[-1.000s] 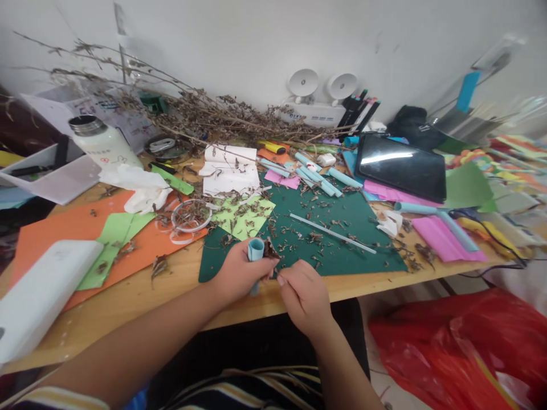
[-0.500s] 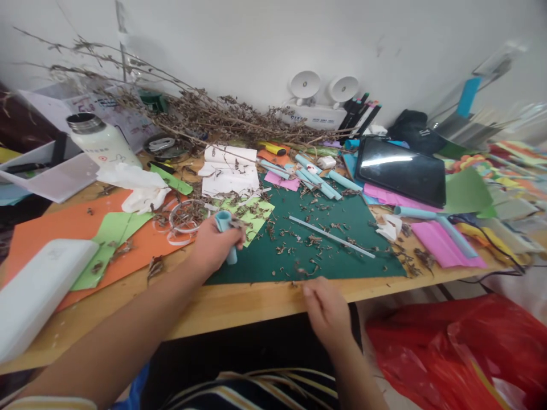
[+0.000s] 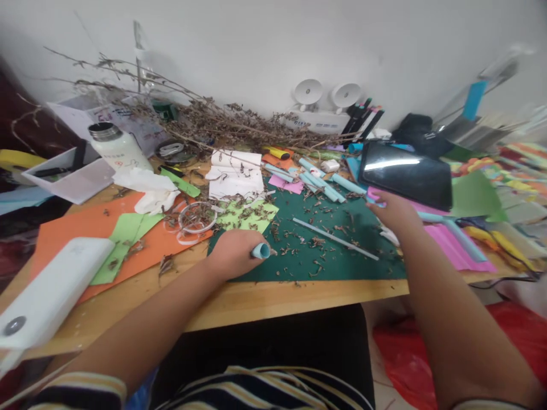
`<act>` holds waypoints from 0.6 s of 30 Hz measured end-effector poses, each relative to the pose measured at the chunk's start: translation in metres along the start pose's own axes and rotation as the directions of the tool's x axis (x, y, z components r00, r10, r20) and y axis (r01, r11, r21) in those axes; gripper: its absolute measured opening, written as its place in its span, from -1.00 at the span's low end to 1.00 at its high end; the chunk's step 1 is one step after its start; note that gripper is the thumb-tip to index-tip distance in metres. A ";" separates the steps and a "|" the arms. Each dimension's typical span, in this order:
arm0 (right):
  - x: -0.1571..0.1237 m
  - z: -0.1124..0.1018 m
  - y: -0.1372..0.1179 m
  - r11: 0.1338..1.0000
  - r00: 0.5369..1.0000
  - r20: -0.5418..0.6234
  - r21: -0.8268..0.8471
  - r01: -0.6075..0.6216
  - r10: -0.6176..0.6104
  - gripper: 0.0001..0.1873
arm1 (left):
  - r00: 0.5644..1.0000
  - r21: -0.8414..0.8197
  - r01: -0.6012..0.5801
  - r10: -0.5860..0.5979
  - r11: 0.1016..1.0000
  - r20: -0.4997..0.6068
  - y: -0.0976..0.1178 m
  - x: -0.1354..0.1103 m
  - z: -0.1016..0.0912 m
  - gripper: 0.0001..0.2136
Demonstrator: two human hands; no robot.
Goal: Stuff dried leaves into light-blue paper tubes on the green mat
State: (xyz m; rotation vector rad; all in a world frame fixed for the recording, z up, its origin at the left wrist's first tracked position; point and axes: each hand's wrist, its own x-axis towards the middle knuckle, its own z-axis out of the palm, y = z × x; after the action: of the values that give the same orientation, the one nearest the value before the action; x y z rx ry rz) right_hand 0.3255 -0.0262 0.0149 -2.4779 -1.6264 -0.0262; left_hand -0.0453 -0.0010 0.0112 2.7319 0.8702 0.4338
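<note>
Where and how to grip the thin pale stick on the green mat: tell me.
Pinch the thin pale stick near its middle, probably from above, across its long sides: it lies flat, straight and narrow on the green mat, among leaf bits. The left hand grips a blue paper roll, so the right hand may suit better.

One head-worn view, forward and down from close above the table (image 3: pixel 273 297), toward the wall (image 3: pixel 239 45)

One tube (image 3: pixel 261 251) in left grip (image 3: pixel 235 252), one tablet (image 3: pixel 404 179), one bottle (image 3: pixel 119 152)
</note>
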 end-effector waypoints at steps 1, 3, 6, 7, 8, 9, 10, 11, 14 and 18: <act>0.008 0.004 -0.004 1.000 1.000 0.012 -0.006 0.024 -0.024 -0.55 | 0.999 0.015 -0.035 0.035 0.999 -0.001 0.000 -0.001 0.000 -0.88; 0.022 0.015 -0.012 0.998 0.998 0.041 -0.027 0.057 -0.056 -0.54 | 0.991 0.021 -0.135 0.135 0.991 -0.026 0.001 -0.002 0.001 -0.88; 0.035 0.027 -0.020 0.996 0.996 0.055 -0.052 0.073 -0.070 -0.63 | 0.951 0.039 -0.281 0.283 0.959 -0.125 0.001 -0.005 0.004 -0.86; 0.037 0.029 -0.021 0.996 0.996 0.055 -0.059 0.072 -0.069 -0.65 | 0.937 0.053 -0.308 0.312 0.950 -0.158 0.000 -0.005 0.005 -0.86; 0.038 0.030 -0.021 0.995 0.996 0.056 -0.064 0.071 -0.068 -0.68 | 0.926 0.065 -0.321 0.327 0.945 -0.187 0.000 -0.006 0.006 -0.86; 0.039 0.029 -0.021 0.995 0.996 0.057 -0.068 0.070 -0.066 -0.70 | 0.920 0.073 -0.323 0.331 0.944 -0.211 -0.001 -0.006 0.006 -0.86; 0.038 0.028 -0.021 0.995 0.996 0.058 -0.071 0.069 -0.064 -0.72 | 0.915 0.075 -0.319 0.328 0.945 -0.234 -0.001 -0.006 0.007 -0.87; 0.038 0.026 -0.021 0.995 0.997 0.054 -0.073 0.067 -0.063 -0.75 | 0.910 0.068 -0.315 0.322 0.946 -0.262 -0.001 -0.006 0.007 -0.88; 0.032 0.018 -0.035 0.995 0.997 0.000 -0.054 0.083 -0.083 -0.79 | 0.869 -0.022 -0.355 0.322 0.934 -0.376 0.001 -0.006 0.005 -0.91; 0.008 0.006 -0.082 0.983 0.981 -0.102 0.062 0.171 -0.164 -0.76 | 0.855 -0.346 -0.409 0.222 0.844 -0.469 0.003 -0.005 0.001 -0.94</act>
State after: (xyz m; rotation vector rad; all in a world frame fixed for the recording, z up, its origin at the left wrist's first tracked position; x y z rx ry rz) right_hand 0.2532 0.0134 0.0216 -2.2454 -1.7586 -0.1068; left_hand -0.0472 -0.0064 0.0100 2.3846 0.3130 1.1595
